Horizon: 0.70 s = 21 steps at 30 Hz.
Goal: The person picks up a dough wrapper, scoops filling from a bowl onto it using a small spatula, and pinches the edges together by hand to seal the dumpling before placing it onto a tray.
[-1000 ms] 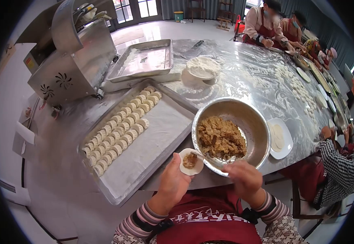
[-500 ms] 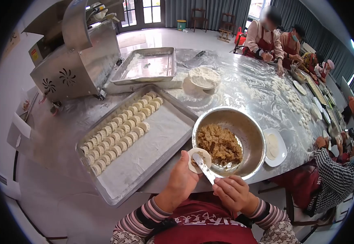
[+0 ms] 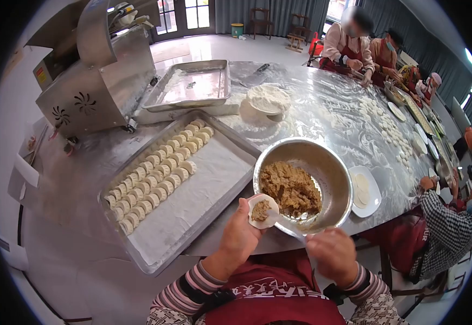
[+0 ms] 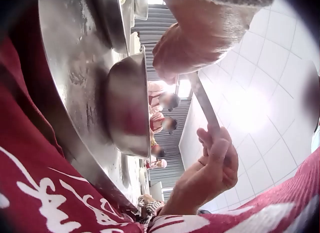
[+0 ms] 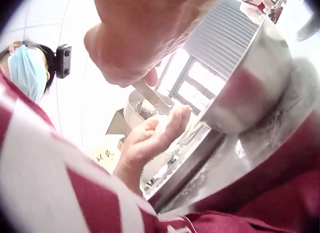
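My left hand holds a round dumpling wrapper on its fingers, thumb at the edge. A lump of brown filling sits on the wrapper, above the near left rim of the steel bowl. With my right hand, blurred in the head view, I grip a flat metal spatula. Its blade end lies at the wrapper's right side. The bowl contains a mass of the same filling. In the right wrist view the left hand is cupped under the blade.
Left of the bowl, a lined tray bears rows of pleated dumplings. A white plate with wrappers stands right of the bowl. Behind are a flour bowl, an upper tray and a steel machine. People work at the right.
The spatula went from pressing over the filling to the wrapper's right side, as the right hand moved rightward. The filling shows more openly on the wrapper than half a second ago.
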Each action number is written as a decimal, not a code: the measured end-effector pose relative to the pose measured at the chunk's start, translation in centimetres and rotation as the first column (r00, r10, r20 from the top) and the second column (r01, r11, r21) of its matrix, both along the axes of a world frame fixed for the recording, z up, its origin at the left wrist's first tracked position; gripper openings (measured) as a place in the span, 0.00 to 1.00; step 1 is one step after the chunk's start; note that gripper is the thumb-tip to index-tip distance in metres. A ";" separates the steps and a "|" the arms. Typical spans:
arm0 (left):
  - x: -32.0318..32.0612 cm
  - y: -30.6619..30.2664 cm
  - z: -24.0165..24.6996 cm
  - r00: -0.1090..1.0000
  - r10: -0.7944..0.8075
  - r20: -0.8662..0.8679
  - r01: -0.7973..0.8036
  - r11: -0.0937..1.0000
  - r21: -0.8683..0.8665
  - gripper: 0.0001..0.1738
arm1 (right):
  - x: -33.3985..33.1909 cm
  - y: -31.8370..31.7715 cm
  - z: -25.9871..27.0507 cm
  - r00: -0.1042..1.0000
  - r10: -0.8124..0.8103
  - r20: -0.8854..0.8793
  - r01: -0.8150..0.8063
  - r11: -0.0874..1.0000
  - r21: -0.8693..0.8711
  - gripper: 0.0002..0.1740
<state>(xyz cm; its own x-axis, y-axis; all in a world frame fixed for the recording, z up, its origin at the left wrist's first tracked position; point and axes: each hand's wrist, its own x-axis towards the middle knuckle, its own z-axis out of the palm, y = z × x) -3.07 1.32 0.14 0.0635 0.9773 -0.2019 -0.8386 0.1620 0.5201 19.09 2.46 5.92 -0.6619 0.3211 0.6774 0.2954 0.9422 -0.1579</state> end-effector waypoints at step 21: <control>0.3 0.2 -0.1 0.958 -0.280 -0.068 0.282 0.959 0.037 0.36 | 1.7 6.2 -1.4 0.798 -0.512 -0.319 -0.206 0.266 -0.942 0.05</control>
<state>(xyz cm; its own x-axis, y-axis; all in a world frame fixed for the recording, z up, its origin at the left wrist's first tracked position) -2.78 1.51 0.07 0.3257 0.9301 -0.1698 -0.7286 0.3614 0.5818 20.80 8.70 4.50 -0.2100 0.9775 -0.0190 -0.0479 -0.0296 -0.9984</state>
